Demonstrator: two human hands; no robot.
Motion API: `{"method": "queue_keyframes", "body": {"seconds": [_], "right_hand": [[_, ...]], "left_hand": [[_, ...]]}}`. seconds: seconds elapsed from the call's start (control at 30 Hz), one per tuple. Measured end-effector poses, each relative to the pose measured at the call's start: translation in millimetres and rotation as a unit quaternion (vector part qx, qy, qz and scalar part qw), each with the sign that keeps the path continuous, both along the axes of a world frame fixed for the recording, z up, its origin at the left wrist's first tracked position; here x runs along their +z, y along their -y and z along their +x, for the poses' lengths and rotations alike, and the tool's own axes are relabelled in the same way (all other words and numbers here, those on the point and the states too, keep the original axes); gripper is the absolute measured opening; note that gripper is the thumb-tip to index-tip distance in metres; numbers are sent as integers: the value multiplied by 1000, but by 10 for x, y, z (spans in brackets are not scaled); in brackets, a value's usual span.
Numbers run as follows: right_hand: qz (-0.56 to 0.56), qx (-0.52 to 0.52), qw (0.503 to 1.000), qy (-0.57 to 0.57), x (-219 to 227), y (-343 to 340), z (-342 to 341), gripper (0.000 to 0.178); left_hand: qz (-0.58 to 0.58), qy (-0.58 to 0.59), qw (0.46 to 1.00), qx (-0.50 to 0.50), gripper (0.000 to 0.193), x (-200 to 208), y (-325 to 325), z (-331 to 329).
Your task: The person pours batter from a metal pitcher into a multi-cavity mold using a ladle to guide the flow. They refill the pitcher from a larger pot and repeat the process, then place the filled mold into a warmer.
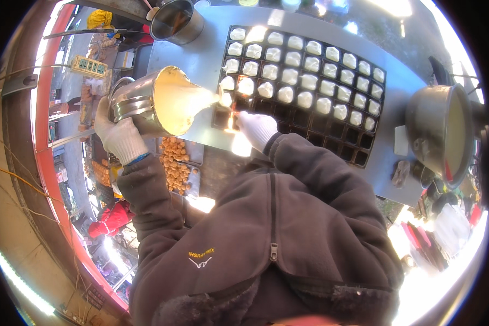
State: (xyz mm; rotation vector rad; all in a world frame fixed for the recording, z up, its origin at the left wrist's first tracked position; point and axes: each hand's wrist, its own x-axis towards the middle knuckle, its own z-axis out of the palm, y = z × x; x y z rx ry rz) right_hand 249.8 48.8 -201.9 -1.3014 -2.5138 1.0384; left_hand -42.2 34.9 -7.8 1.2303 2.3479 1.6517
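My left hand [118,137], in a white knitted glove, is closed round the handle side of a shiny metal pitcher [160,111]. The pitcher is tipped to the right, and thick cream-coloured batter [182,102] reaches past its lip over the left edge of a dark mould tray [296,111]. Many square cells of the tray hold white dollops [305,99]; the nearest cells show dark. My right hand [257,129], also white-gloved, is by the tray's near left corner with fingers pinched close below the lip. Whatever they hold is lost in glare.
A large metal pot [439,136] of pale liquid stands on the right of the metal table [212,41]. A smaller metal pot [177,24] is at the far left. Small brown baked pieces [175,163] lie at left, below a power strip [89,67]. A person in red [113,218] is beyond.
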Motion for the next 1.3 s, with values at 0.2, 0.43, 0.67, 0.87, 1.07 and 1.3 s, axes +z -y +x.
{"method": "queue_keyframes", "body": {"seconds": [0.2, 0.43, 0.67, 0.87, 1.07, 1.3], "right_hand": [[68, -1, 994, -91, 170, 246, 43, 13], [37, -36, 994, -94, 260, 382, 620, 12], [70, -87, 989, -101, -14, 617, 808, 11], [95, -144, 979, -108, -99, 741, 1284, 21], [118, -156, 967, -164, -80, 917, 1359, 15], [41, -189, 980, -52, -189, 980, 1965, 17]], "left_hand": [[57, 20, 998, -28, 70, -2, 106, 214], [49, 59, 997, -16, 49, 50, 108, 624], [-41, -51, 997, -47, 36, 195, 196, 1110], [9, -30, 992, -124, 36, 158, 109, 1354], [58, -70, 975, -204, 31, 150, 175, 1844], [62, -201, 951, -226, 28, 259, 105, 2267]]}}
